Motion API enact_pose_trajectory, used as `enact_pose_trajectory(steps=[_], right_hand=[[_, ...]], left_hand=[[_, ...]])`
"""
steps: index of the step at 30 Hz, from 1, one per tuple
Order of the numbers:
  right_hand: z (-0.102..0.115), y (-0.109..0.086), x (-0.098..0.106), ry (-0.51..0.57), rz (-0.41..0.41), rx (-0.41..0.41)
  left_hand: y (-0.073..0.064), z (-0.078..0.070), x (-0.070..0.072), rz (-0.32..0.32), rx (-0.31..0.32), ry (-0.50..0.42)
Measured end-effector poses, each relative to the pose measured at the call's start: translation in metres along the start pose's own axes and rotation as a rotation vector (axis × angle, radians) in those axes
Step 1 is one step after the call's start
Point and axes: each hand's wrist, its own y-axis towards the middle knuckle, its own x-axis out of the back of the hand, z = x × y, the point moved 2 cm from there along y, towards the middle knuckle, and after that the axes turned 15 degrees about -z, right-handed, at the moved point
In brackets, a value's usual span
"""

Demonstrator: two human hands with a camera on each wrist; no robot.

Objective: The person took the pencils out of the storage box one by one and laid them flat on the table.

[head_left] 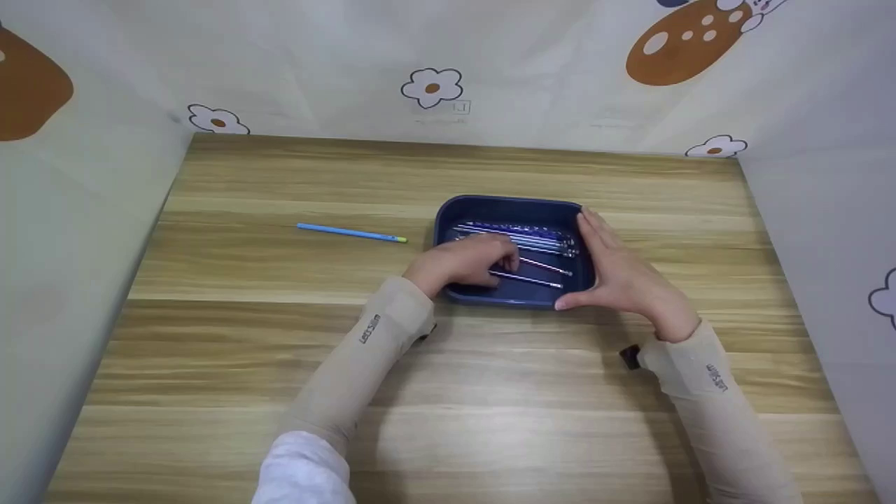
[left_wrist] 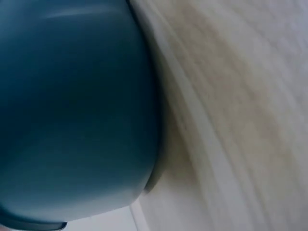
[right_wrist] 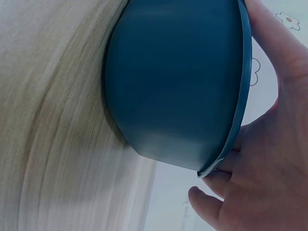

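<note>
Head view: The dark blue bin (head_left: pixel 518 208) stands right of the centre of the frame on the wood-grain bench (head_left: pixel 490 392). A group of pencils (head_left: pixel 539 240) lies along its upper part; two separate pencils (head_left: pixel 528 280) lie below the group. Your left grip (head_left: pixel 465 260) reaches over the left part of the bin, fingers bent down among the pencils; you cannot tell whether it holds one. Your right grip (head_left: pixel 619 276) grasps the bin's right end, thumb at the lower right corner, fingers at the upper right one. A light blue pencil (head_left: pixel 350 232) with a yellow-green end lies left of centre, apart from the bin. Patterned sheeting (head_left: pixel 336 63) spans the top of the frame.

Left wrist view: The bin's outer wall fills the left half; the bench occupies the right. The left grip's state cannot be told here.

Right wrist view: The bin fills the upper centre. Your right grip, at the right edge, touches the rim with its fingers.
</note>
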Motion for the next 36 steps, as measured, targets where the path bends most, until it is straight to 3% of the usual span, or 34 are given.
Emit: enact_pose_trajectory(steps=[19,29,36], right_hand=[[0.001,0.000,0.002,-0.004,-0.005,-0.008],[0.002,0.000,0.001,-0.013,-0.010,0.005],[0.001,-0.002,0.002,-0.003,-0.013,0.001]], left_hand=[[0.001,-0.001,0.000,0.028,-0.006,0.023],[-0.002,0.000,0.005,-0.059,0.005,-0.054],[-0.007,-0.003,0.020,-0.119,0.006,-0.071]])
